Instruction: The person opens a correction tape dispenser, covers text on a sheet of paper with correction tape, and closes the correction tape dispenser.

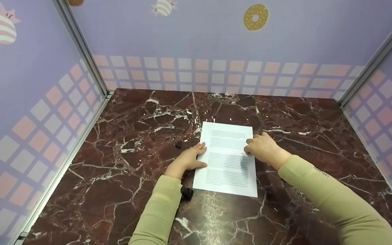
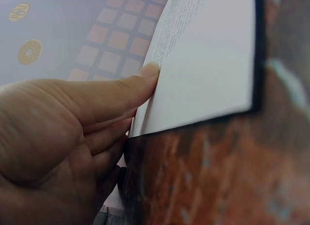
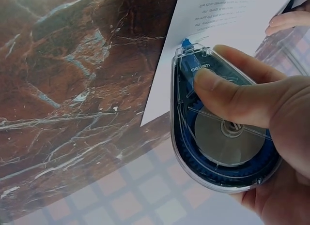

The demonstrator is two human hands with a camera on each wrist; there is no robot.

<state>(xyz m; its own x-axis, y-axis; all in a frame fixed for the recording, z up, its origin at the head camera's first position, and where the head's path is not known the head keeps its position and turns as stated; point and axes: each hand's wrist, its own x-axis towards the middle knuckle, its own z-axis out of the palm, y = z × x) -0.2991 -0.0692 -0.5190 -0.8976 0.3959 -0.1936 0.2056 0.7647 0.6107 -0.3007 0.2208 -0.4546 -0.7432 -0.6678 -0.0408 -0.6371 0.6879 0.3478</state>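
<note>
A white sheet of paper [image 1: 226, 172] printed with lines of text lies flat on the dark red marbled table. My left hand [image 1: 190, 159] rests at its left edge, with thumb and fingertips touching the margin. In the left wrist view the thumb [image 2: 116, 97] lies extended along the paper's edge. My right hand [image 1: 265, 147] is over the sheet's right edge and grips a correction tape dispenser [image 3: 210, 142]. This has a clear teardrop case, and its blue tip meets the paper beside the printed text. From the head view the dispenser is mostly hidden by the hand.
The marbled table [image 1: 131, 197] extends around the sheet, with small white specks beyond its top edge. A small dark object [image 1: 179, 145] lies beside the left fingers. Purple panels [image 1: 199, 37] with checks and sweets stand at the back and both sides.
</note>
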